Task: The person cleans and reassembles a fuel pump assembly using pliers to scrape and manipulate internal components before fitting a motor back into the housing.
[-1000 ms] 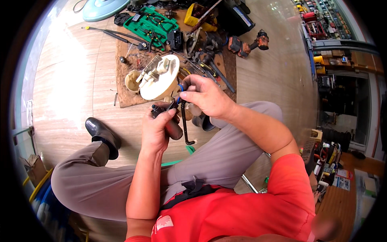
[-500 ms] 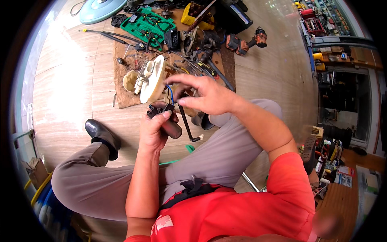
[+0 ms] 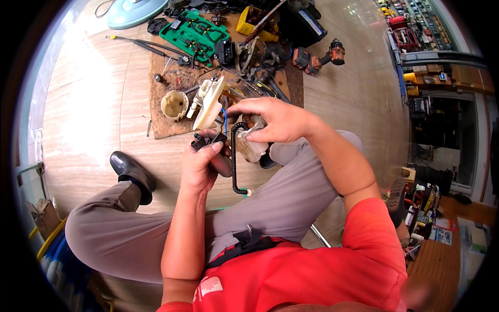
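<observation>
My left hand (image 3: 204,165) is closed on a dark cylindrical part (image 3: 222,166) with a black connector (image 3: 201,143) on top. My right hand (image 3: 280,118) grips a translucent, off-white plastic housing (image 3: 250,151), its fingertips partly hidden. Just above my hands a cream round plastic flange (image 3: 211,102) with moulded fittings stands tilted on edge, a blue wire (image 3: 225,117) running down from it. A black corrugated hose (image 3: 233,161) arches from beside my right fingers and hangs down to a pale end fitting (image 3: 248,192). A cream cup (image 3: 174,105) sits on the board to the left.
A stained board (image 3: 296,88) carries scattered tools, a green tool case (image 3: 187,32), a yellow container (image 3: 254,23) and a black battery (image 3: 301,23). Orange power tools (image 3: 335,54) lie at its right. A light-blue round object (image 3: 135,10) is at the back. Shelves and a bench (image 3: 442,249) line the right.
My right hand has moved right and now grips the translucent housing. The cream flange has tipped more upright, and the hose has shifted, now arching near my fingers and hanging lower.
</observation>
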`<state>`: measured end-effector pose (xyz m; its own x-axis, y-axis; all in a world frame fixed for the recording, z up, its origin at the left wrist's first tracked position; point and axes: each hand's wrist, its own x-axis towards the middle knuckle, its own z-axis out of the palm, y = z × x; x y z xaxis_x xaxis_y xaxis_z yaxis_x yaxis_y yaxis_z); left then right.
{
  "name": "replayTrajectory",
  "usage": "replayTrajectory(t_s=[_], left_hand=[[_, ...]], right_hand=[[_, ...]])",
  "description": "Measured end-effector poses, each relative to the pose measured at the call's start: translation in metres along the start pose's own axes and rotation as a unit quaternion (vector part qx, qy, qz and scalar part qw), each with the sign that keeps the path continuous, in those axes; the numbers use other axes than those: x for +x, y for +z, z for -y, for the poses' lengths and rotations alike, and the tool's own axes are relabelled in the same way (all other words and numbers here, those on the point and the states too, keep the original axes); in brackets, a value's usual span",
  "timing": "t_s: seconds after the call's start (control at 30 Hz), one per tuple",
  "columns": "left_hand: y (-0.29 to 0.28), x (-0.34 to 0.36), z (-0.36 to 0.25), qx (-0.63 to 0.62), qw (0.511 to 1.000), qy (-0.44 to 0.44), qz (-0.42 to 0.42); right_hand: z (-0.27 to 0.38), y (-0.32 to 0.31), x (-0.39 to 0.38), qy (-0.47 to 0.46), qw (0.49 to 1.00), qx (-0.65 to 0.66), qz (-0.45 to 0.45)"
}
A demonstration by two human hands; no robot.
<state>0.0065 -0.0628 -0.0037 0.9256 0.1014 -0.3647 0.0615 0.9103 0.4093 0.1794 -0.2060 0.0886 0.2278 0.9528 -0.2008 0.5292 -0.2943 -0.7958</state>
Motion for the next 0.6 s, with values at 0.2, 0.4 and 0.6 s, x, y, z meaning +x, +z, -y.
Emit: replayTrajectory(t_s=[0.2,0.4,0.6], left_hand=[[-0.004,0.001,0.002,0.053,0.998,-0.016,0.028],[-0.002,-0.003,0.003,0.070,0.997,-0.023,0.031],[0.001,0.000,0.004,0.056,0.998,-0.012,0.030]], right_hand=[[-0.001,-0.004,0.000,0.047,0.995,0.038,0.078],[0.011,-0.008,0.006,0.071,0.987,0.018,0.143],[-0.002,-0.006,0.008,0.058,0.989,0.025,0.137]])
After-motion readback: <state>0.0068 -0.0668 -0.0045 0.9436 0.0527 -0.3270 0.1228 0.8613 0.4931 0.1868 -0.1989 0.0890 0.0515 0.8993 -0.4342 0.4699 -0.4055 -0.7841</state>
